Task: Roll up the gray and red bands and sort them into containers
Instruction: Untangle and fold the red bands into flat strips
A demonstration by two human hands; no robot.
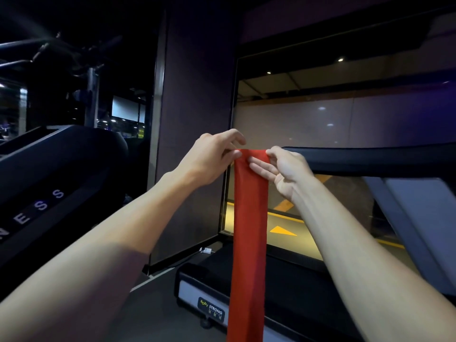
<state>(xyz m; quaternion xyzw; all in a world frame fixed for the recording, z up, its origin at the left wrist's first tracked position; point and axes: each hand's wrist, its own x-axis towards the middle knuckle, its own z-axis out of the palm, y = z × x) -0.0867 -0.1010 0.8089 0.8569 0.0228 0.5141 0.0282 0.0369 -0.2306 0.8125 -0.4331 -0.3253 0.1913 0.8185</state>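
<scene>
Red band [249,218], lower end cut off

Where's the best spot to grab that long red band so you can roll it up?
Grab the red band at its top edge, one corner from each side, as the left hand and right hand pinch it now. It is flat and hangs straight down, so rolling probably starts best from that free end.

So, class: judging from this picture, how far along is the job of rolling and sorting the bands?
Nothing looks finished: no rolled band or container is in view. In hand: both hands, left and right, pinch the top edge of the long red stretch band, which hangs unrolled. Left: rolling it, the gray band, and sorting.
</scene>
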